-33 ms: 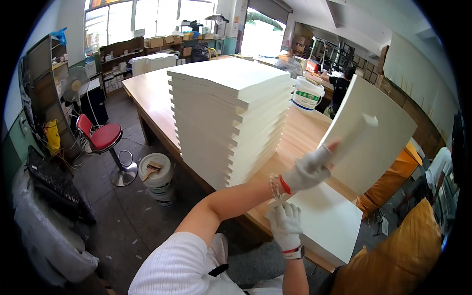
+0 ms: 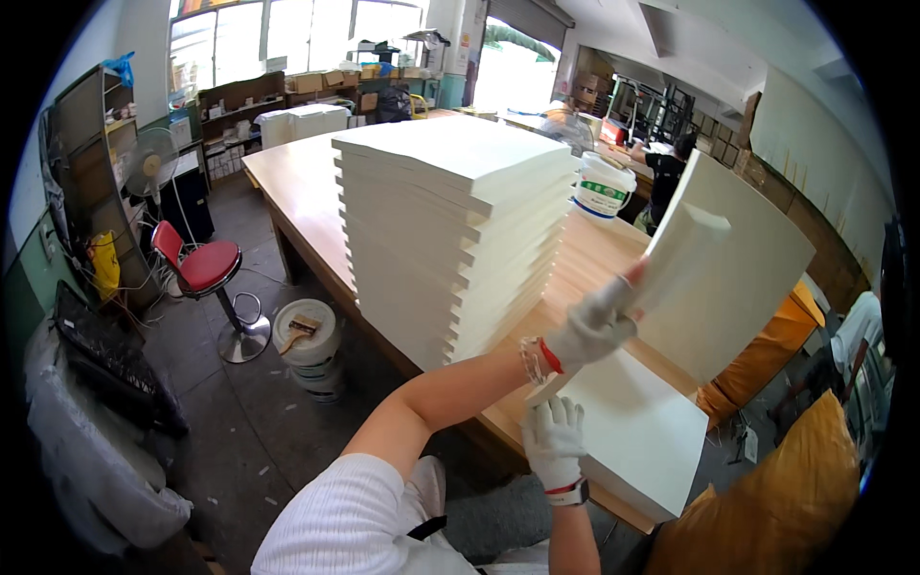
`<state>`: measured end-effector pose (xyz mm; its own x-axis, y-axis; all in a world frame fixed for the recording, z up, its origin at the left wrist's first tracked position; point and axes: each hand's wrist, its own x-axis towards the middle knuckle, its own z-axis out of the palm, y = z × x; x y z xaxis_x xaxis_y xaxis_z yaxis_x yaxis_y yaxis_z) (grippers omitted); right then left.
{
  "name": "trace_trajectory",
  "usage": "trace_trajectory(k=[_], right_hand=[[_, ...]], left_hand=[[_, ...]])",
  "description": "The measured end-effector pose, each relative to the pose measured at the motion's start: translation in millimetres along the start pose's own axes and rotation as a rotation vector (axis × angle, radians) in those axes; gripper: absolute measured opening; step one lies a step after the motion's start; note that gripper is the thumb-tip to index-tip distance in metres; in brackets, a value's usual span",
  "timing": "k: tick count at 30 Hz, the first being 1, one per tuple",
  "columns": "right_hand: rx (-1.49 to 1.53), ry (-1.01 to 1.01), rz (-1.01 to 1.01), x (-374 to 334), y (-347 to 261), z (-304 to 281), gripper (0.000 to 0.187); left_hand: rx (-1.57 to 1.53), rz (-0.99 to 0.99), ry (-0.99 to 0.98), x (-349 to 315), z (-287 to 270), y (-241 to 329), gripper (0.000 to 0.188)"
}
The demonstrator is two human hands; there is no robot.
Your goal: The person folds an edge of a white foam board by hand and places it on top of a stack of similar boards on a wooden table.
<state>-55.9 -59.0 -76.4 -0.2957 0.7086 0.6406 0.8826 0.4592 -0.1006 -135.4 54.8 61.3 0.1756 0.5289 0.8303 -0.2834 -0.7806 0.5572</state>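
A long, pale, flat strip (image 2: 682, 251) slants up to the right, its far end smeared by motion. My left hand (image 2: 589, 331), in a whitish glove with bare fingertips, is closed around the strip's middle. At the strip's lower end, my gloved right hand (image 2: 554, 436) has its fingers curled over it, beside a low stack of white sheets (image 2: 647, 431). Behind the strip a large white sheet (image 2: 757, 278) stands tilted and bowed. To the left of my hands rises a tall stack of white sheets (image 2: 402, 249), its layers offset in alternating steps along the edges.
Both stacks rest on a wooden table (image 2: 297, 177). A white bucket (image 2: 602, 184) stands farther back on it. On the floor at left are a lidded bucket with a brush (image 2: 303, 328) and a red stool (image 2: 209, 266). Orange sacks (image 2: 805, 479) lie at right. Another person (image 2: 666, 172) works beyond.
The strip has swung slightly, showing more of its broad face. My left hand has shifted a little down and left with it. My right hand stays almost in place.
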Motion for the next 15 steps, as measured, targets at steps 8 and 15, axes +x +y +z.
trace_trajectory(k=[8,15], right_hand=[[-0.201,0.006,0.022,2.3,-18.8,12.0,0.050],[-0.120,-0.024,0.060,0.9,-17.2,9.1,0.062]], left_hand=[[-0.010,-0.173,0.205,41.7,-49.6,5.5,0.074],[-0.165,-0.035,0.292,74.2,-37.4,42.7,0.064]])
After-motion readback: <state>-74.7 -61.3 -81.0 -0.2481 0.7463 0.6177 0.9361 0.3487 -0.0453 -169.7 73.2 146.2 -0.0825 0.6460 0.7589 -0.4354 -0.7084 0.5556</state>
